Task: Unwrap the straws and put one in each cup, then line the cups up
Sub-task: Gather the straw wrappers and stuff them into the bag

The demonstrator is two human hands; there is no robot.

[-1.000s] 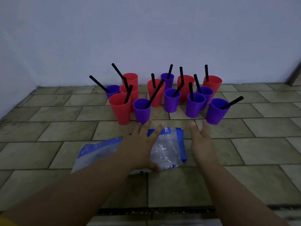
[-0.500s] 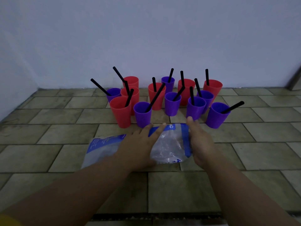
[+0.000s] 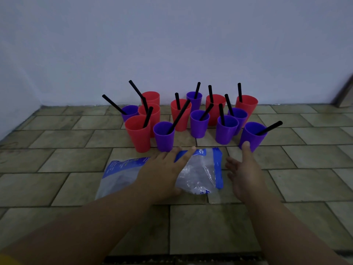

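Left hand [image 3: 162, 173] lay spread on the wrapper bag [image 3: 200, 175]; right hand [image 3: 243, 173] open, thumb touching the light, tip-prone purple cup [image 3: 252, 135]; grasp mid-wall.

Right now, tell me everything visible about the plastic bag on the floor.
The plastic bag is a clear, crinkled film pouch with blue printed bands along its edges and some white lettering too blurred to read. It lies flat on the tiled floor, just in front of the cluster of cups, and looks empty or nearly so. The left hand rests palm-down on its middle, covering part of it. The right hand hovers open beside its right edge, apparently not touching.
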